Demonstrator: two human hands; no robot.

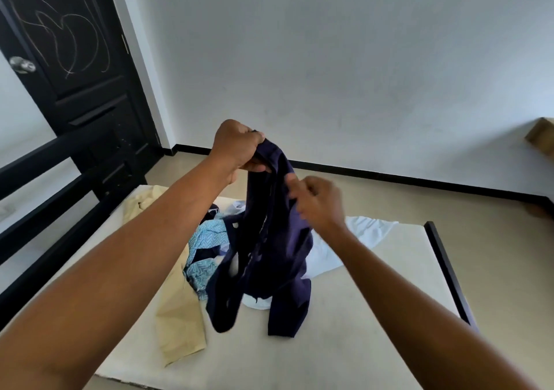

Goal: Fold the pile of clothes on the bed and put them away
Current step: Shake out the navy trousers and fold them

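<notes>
The hanging garment (269,239) is dark blue, almost purple. Beside it, one cloth (207,248) is light blue with a little white zigzag pattern. Another cloth (177,314) is pale yellow, and one (344,245) is white. The bed (374,314) is cream. The door (75,44) is black with light scribbles. The wall (329,59) is white.

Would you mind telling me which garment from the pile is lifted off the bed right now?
The navy garment: the left hand grips its top and the right hand pinches its edge. The beige, patterned blue and white ones lie flat.
</notes>
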